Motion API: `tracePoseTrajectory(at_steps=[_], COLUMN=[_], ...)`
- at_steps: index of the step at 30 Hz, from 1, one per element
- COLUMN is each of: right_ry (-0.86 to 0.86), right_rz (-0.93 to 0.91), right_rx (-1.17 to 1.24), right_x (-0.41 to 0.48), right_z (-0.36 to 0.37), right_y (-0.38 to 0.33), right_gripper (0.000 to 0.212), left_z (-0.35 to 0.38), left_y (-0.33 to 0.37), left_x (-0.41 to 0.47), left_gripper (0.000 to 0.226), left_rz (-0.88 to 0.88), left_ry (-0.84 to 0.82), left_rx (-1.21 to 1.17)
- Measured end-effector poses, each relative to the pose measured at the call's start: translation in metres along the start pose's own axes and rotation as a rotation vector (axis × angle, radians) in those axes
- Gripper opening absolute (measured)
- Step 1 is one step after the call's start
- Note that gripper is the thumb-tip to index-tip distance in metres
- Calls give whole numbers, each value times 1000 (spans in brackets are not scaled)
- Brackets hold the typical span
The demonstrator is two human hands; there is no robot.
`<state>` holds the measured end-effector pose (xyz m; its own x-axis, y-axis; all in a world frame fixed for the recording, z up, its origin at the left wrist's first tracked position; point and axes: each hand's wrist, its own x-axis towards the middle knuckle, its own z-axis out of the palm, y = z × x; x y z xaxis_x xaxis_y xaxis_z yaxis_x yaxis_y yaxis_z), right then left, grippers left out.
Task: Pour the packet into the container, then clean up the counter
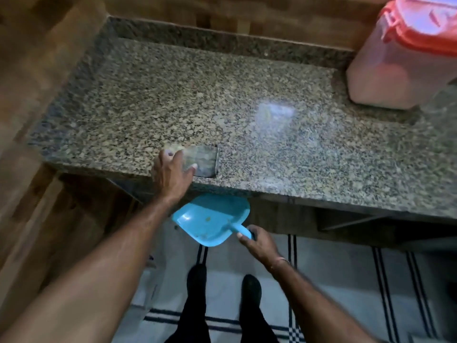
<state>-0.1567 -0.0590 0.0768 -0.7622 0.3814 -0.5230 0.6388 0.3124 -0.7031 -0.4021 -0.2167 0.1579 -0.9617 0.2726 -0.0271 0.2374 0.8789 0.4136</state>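
Red-lidded container [400, 70], far right on counter [222, 95]

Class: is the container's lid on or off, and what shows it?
On. The orange lid covers the top of the container, a clasp hanging at its side; whether it is latched cannot be told.

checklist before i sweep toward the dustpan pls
1. Dustpan mouth tucked under the counter edge: ok.
2. Right hand grips the dustpan handle: ok.
3. Left hand holds the flat piece on the counter by the edge: ok.
4. Flat piece lined up above the pan: ok.
5. Crumbs left on the counter: cannot tell, the speckled stone hides them.
6. Red lid on the container: ok; whether it is latched, cannot tell.
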Motion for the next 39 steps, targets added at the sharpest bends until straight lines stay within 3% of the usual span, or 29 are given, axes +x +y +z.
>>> tracePoseTrajectory(at_steps=[3, 7, 11, 13, 18, 21, 25, 34, 36, 39], right_ry=[42, 137, 166, 160, 183, 204, 202, 174, 177, 176], right_rz=[24, 138, 162, 167, 213, 245, 273, 271, 276, 275], right_rx=[23, 91, 109, 117, 171, 207, 182, 224, 239, 229], right_x=[0, -4, -10, -12, -18, -27, -35, -34, -34, -31], right_z=[10, 30, 44, 45, 43, 37, 27, 24, 26, 26], right_y=[4, 11, 7, 4, 7, 10, 15, 19, 22, 27], right_gripper=[32, 59, 32, 26, 26, 25, 28, 26, 31, 29], left_z=[12, 33, 46, 52, 52, 38, 38, 28, 32, 51], left_y=[-3, 3, 16, 19, 19, 28, 40, 84, 84, 70], left_x=[26, 41, 42, 42, 60, 74, 78, 93, 96, 93], left_gripper=[63, 82, 88, 81, 32, 24, 25, 37, 36, 31], left_rz=[-53, -249, -259, -196, 106, 202, 363, -118, -85, 186], left_ry=[-69, -123, -64, -63, -122, -102, -252, -505, -528, -319], left_rx=[51, -31, -29, 2, -111, -152, -72, -826, -749, -270])
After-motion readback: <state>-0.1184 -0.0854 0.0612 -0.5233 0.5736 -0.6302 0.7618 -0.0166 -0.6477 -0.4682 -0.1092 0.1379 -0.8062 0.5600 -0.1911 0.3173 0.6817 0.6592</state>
